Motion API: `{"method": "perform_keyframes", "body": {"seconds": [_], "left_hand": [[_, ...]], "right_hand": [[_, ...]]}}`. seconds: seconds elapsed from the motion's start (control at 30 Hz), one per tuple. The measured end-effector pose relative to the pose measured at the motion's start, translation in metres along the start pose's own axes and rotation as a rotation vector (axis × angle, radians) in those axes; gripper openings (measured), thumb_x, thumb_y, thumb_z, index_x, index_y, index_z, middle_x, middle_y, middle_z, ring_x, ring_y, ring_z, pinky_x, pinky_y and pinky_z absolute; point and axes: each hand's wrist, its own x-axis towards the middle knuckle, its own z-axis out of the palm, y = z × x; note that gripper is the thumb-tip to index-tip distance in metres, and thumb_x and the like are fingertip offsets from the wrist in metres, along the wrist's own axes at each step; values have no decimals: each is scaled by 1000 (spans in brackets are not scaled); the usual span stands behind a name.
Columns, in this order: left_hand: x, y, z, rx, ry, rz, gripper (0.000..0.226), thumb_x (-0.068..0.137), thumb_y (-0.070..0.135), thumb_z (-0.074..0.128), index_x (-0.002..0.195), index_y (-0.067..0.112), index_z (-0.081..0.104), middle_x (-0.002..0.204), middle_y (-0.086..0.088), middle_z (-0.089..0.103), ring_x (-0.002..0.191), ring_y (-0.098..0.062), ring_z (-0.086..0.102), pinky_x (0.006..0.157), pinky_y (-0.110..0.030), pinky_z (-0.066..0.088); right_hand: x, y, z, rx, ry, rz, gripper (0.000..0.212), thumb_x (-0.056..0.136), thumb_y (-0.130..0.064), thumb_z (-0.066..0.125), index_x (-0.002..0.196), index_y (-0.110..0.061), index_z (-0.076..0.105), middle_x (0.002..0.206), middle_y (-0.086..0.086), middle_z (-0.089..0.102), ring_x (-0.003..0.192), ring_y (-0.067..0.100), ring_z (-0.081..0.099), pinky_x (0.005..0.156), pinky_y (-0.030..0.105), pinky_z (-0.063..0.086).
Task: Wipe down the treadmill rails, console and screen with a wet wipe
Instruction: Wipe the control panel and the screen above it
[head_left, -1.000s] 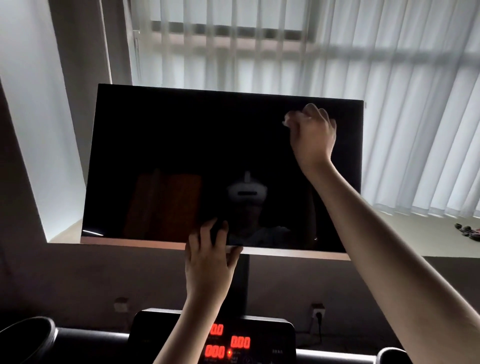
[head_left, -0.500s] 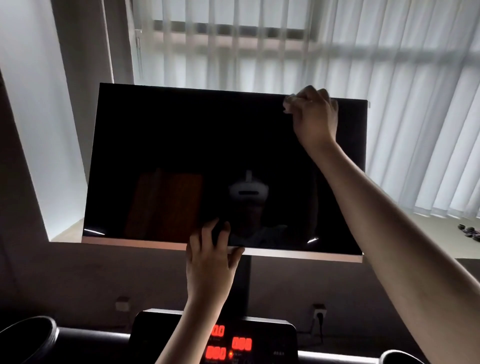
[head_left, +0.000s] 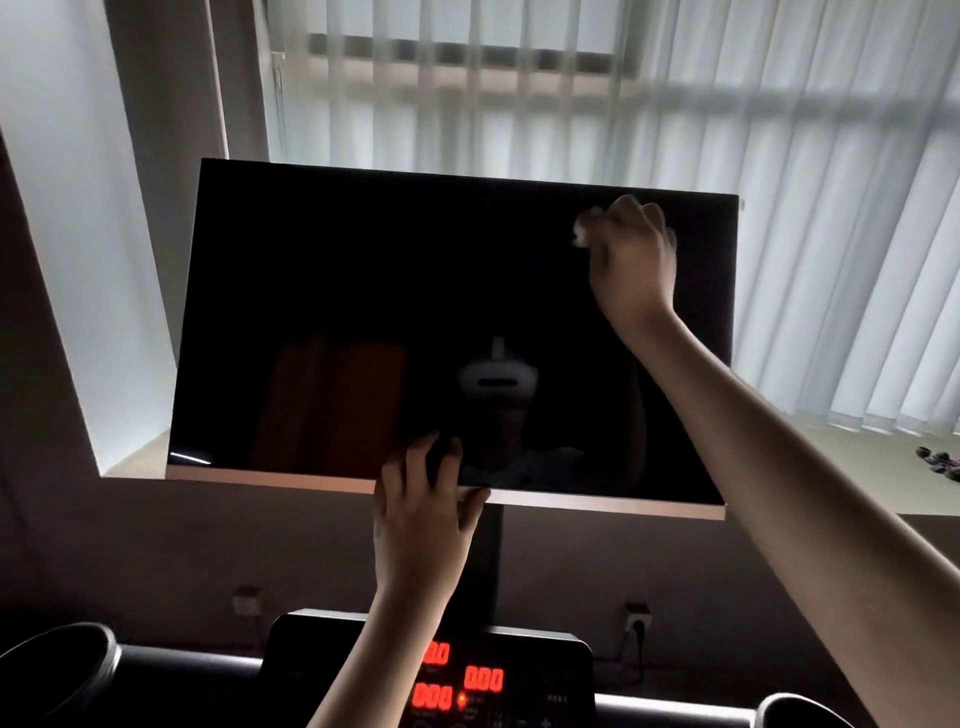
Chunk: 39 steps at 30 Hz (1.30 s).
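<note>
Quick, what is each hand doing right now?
Left hand: open, straight fingers resting on the screen at its bottom edge.
Right hand: closed on the wet wipe, up against the screen's top right.

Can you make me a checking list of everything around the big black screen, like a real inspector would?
Surface: screen, dark and tilted, reflecting the room.
Job's things: wet wipe bunched against the screen's upper right; console below, red digits lit.
Clutter: small dark objects on the windowsill, too blurred to name.
Hands: right hand grips the wet wipe; left hand rests straight fingers on the screen's lower edge.
Cables: plug with a cable in a wall socket.
Surroundings: vertical blinds over a bright window.
</note>
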Motion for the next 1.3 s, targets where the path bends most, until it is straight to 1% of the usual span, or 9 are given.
{"method": "perform_keyframes", "body": {"seconds": [0.07, 0.2, 0.37, 0.5, 0.67, 0.83, 0.97, 1.13, 1.3], "left_hand": [[0, 0, 0, -3, 5, 2, 53, 73, 43, 71, 116, 14, 64, 124, -7, 50, 101, -29, 46, 72, -44, 54], [-1, 1, 0, -16, 7, -3, 52, 74, 42, 69, 117, 13, 63, 125, -9, 52, 103, -30, 45, 73, -45, 54], [-3, 1, 3, -12, 26, 7, 50, 79, 42, 65, 118, 12, 60, 126, -10, 50, 105, -32, 44, 74, -47, 53], [-5, 3, 5, -2, 26, 1, 48, 88, 46, 50, 122, 12, 56, 128, -10, 48, 108, -33, 43, 79, -47, 52], [-5, 5, 5, -3, -1, -15, 51, 80, 40, 65, 121, 9, 62, 129, -13, 51, 109, -34, 43, 79, -50, 52], [-4, 6, 3, 20, -2, -10, 52, 80, 40, 65, 121, 8, 61, 129, -15, 52, 109, -34, 42, 80, -49, 51], [-5, 5, 3, 46, -2, -7, 50, 84, 42, 63, 122, 9, 61, 129, -14, 51, 109, -34, 42, 81, -48, 51], [-4, 8, 2, 23, -15, -26, 55, 77, 39, 71, 121, 8, 61, 127, -15, 52, 107, -34, 42, 80, -50, 51], [-4, 8, 2, 31, -7, -23, 56, 74, 37, 76, 119, 7, 61, 125, -16, 54, 106, -33, 41, 80, -50, 51]], "right_hand": [[-9, 8, -3, 17, 22, -99, 20, 95, -16, 55, 89, -18, 74, 84, 5, 60, 82, 31, 56, 74, 36, 40], [-12, 5, -8, -23, 53, 78, 20, 91, -13, 54, 89, -17, 73, 88, 8, 60, 85, 34, 57, 73, 38, 41], [-44, 10, -12, -23, 31, -174, 18, 93, -13, 57, 87, -19, 74, 82, 4, 60, 76, 32, 58, 67, 39, 45], [-45, 12, -14, -55, 78, 41, 20, 94, -14, 55, 87, -19, 74, 83, 5, 60, 80, 33, 57, 69, 36, 41], [-78, 10, -16, -12, -31, -291, 14, 88, -9, 64, 88, -18, 74, 80, 4, 60, 73, 31, 56, 62, 36, 42], [-84, 9, -18, -6, 26, -121, 14, 83, -6, 65, 86, -17, 74, 80, 5, 59, 75, 33, 56, 65, 38, 42], [-112, 11, -19, 50, -94, -437, 16, 79, -5, 66, 83, -18, 74, 78, -1, 60, 77, 22, 53, 67, 32, 35], [-110, 15, -22, 5, -4, -225, 14, 85, -6, 65, 81, -17, 74, 76, 2, 59, 72, 30, 57, 63, 34, 39], [-136, 20, -26, 110, -206, -560, 18, 81, -6, 66, 87, -21, 75, 81, -5, 63, 77, 23, 56, 65, 33, 42]]}}
